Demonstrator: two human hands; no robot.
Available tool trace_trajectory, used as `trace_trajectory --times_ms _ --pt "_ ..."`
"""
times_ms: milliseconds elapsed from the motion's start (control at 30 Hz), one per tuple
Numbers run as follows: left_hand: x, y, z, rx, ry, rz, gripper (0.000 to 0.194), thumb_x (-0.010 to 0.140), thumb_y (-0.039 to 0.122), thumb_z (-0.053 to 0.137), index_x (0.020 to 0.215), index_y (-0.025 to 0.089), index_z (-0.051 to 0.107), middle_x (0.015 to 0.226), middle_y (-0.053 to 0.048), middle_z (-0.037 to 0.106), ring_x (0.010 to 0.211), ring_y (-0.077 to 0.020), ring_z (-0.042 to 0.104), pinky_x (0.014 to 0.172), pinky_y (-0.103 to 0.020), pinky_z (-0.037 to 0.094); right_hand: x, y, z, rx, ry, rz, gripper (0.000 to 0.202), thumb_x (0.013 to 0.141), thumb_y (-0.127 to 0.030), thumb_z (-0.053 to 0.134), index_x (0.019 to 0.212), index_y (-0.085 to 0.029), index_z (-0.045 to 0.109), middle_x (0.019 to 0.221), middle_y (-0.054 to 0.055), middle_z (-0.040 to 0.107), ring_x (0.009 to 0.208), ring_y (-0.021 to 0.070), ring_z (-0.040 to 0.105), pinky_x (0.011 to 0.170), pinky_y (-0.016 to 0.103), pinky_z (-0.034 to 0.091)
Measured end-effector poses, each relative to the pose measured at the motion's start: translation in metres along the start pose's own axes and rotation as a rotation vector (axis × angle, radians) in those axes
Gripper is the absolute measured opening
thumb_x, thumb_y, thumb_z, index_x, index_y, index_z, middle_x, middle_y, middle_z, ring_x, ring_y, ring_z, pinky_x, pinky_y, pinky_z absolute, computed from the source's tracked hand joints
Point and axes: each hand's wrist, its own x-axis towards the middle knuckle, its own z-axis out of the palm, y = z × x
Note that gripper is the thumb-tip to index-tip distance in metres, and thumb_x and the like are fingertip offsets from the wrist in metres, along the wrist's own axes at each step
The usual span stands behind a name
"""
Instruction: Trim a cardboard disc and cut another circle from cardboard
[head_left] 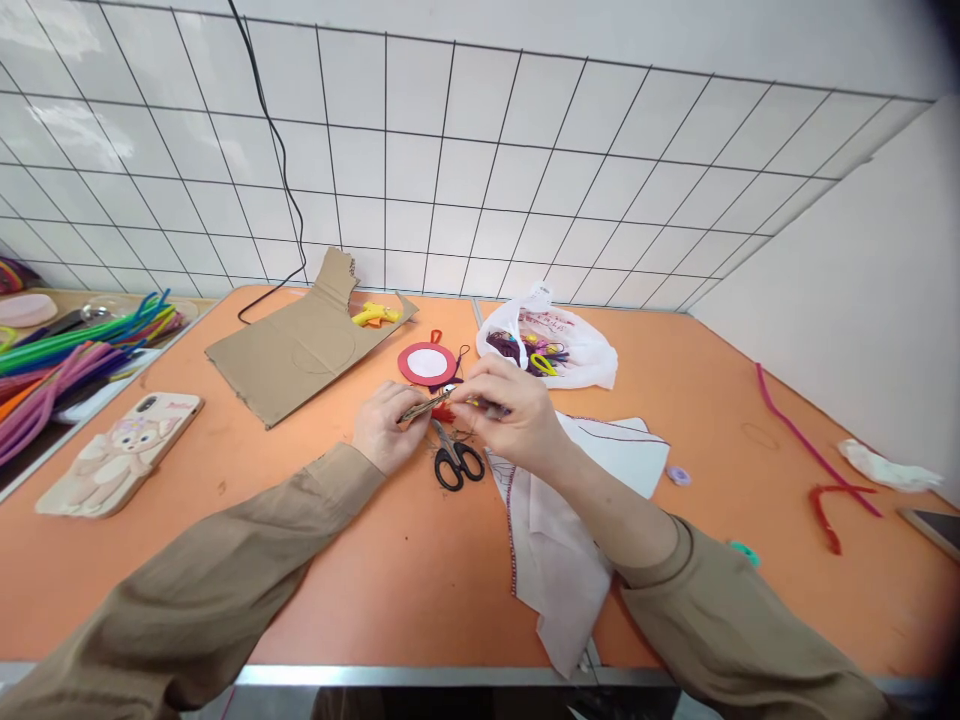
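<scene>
My left hand (386,428) is closed on a small flat brown piece (422,408) that looks like cardboard. The thumb and fingertips of my right hand (514,415) are pinched together at the piece's far end; what they hold is too small to make out. Just below the hands, black-handled scissors (458,467) lie on the orange table, their blades pointing away. A bit of red material (442,412) shows between the hands. Beyond them is a red ring with a white round centre (427,363). White cloth with dark stitched edges (559,540) lies under my right forearm.
A torn cardboard sheet (300,350) with a yellow glue gun (376,315) lies at the back left. A white plastic bag (592,360) holds coloured threads. Left are a phone (124,455) and several pipe cleaners (67,370); right, a red pipe cleaner (825,520).
</scene>
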Motion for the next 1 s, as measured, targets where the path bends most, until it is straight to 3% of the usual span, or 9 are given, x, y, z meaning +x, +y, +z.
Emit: trace_trajectory --times_ms 133,1000 --pt "-0.001 -0.002 0.001 0.032 -0.022 0.029 0.004 0.080 0.015 0.062 0.081 0.017 0.065 0.075 -0.006 0.070 0.070 -0.0175 0.061 0.064 -0.029 0.051 -0.003 0.003 0.001 -0.110 -0.094 -0.061 0.017 0.076 -0.002 0.056 0.076 -0.018 0.060 0.077 0.003 0.053 0.063 0.0114 0.050 0.052 0.023 0.039" --pt "-0.002 -0.005 0.001 0.008 0.007 0.025 0.004 0.083 0.018 0.061 0.081 0.018 0.065 0.076 -0.006 0.070 0.073 -0.0179 0.061 0.066 -0.030 0.052 -0.001 0.011 -0.004 -0.136 -0.100 -0.034 0.016 0.080 -0.003 0.054 0.076 -0.018 0.057 0.076 0.002 0.051 0.067 0.0131 0.050 0.058 0.025 0.040"
